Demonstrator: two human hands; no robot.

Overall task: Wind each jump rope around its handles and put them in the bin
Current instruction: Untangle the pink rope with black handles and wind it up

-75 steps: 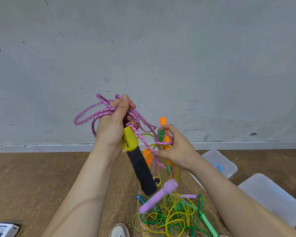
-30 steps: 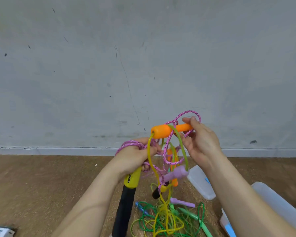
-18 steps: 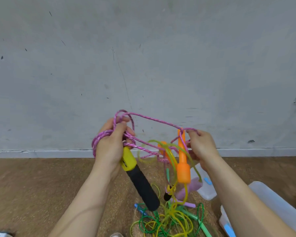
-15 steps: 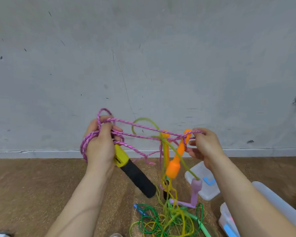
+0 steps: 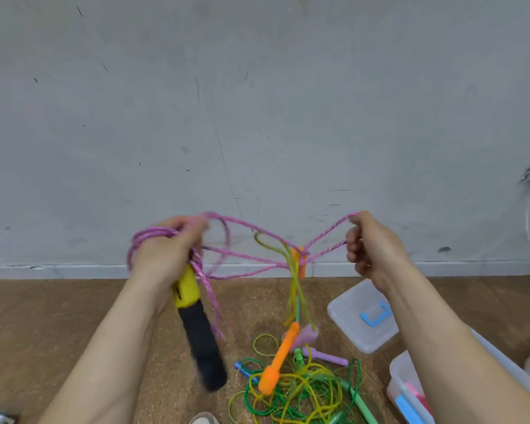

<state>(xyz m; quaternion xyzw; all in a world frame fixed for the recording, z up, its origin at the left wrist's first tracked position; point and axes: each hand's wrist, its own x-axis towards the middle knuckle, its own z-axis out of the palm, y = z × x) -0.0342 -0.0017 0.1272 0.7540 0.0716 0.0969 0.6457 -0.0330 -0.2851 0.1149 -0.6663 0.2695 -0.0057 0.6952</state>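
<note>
Left hand (image 5: pixel 166 255) and right hand (image 5: pixel 374 249) bare, skin uncovered from fingers to wrists. Left forearm (image 5: pixel 104 347) and right forearm (image 5: pixel 441 332) bare too, uncovered all the way to the bottom frame edge. Rounded toe of a light grey-white shoe (image 5: pixel 204 419) at bottom centre, mostly cut off.

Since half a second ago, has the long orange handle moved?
Yes. The orange handle has dropped: it was level with the baseboard near the right hand; now it is far below, over the rope pile.
</note>
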